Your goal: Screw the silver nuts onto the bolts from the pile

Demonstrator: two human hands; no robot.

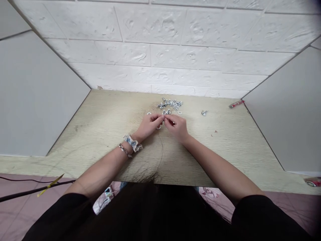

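Note:
My left hand (149, 124) and my right hand (177, 126) meet over the middle of the wooden board, thumbs and fingertips pinched together. What they pinch is small and hidden by the fingers. Just beyond the fingertips, bolts (169, 111) stand on their heads. Under the left fingers, a metal piece with a round rim (158, 127) shows in part. One flat washer (149, 113) lies by the left knuckles, and another washer (180, 112) is just beyond the right hand. Farther back is a loose pile of bolts, nuts and washers (175, 104).
A separate bolt (204, 113) lies to the right on the wooden board (100, 110). White brick-patterned wall (165, 50) closes off the back, with grey panels (37, 97) at both sides. A red object (236, 104) sits at the right panel's foot. A black cable (37, 191) runs lower left.

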